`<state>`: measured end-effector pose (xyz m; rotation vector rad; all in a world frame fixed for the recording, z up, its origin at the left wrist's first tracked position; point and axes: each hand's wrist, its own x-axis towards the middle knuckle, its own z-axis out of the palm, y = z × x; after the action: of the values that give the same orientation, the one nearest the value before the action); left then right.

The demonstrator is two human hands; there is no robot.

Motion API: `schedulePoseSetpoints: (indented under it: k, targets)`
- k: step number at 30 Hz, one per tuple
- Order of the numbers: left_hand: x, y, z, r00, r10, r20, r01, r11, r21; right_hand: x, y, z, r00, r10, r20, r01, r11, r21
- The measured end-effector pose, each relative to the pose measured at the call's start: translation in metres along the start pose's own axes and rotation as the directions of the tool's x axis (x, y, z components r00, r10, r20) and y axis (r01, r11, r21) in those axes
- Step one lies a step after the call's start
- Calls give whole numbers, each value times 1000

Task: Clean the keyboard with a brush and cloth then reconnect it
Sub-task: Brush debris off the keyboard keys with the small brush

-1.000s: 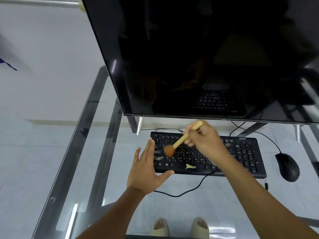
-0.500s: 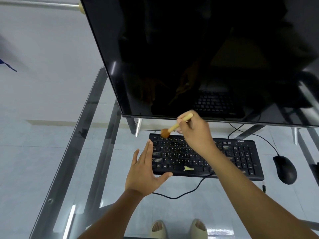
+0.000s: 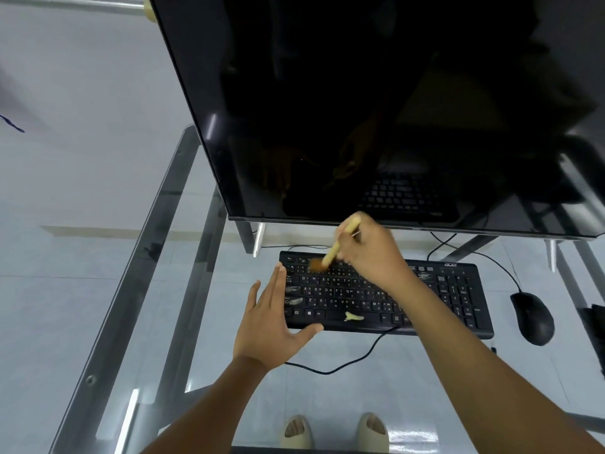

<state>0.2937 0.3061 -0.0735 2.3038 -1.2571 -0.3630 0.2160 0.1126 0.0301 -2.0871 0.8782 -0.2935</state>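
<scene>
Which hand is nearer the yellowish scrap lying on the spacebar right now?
Left. The left hand lies flat at the keyboard's left end, its thumb tip just left of the scrap. The right hand holds the brush over the top rows, farther off.

I log one brand mark: "acer" in pale letters at the top right corner of the flat black plastic keyboard [image 3: 458, 291]. I read white Latin letters, Q, W, Z, X, C, V, B, N, M, on its keycaps; smaller markings beside them are illegible.
</scene>
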Motion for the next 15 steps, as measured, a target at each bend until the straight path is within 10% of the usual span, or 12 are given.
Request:
schedulePoseSetpoints:
  k: [2,5,9,13,15]
  targets:
    - [0,1,0,1000,6,0,-6,1000,2,-3,7,1,995,22,101,-12,995,-101]
    - [0,1,-1,1000,-1,20,1,1000,-3,-7,15,-9,973,-41,-225,17,994,-107]
    - [-1,-1,1,1000,-15,25,15,1000,-9,-18,20,-6,997,37,71,-33,997,-67]
    - [-3,-4,1,999,-24,21,26,998,-65,-16,23,-16,978,-101,-180,77,988,-134]
    - [0,-2,-4,1000,-14,9,15,993,-119,-16,25,-20,994,-53,-93,50,998,-34]
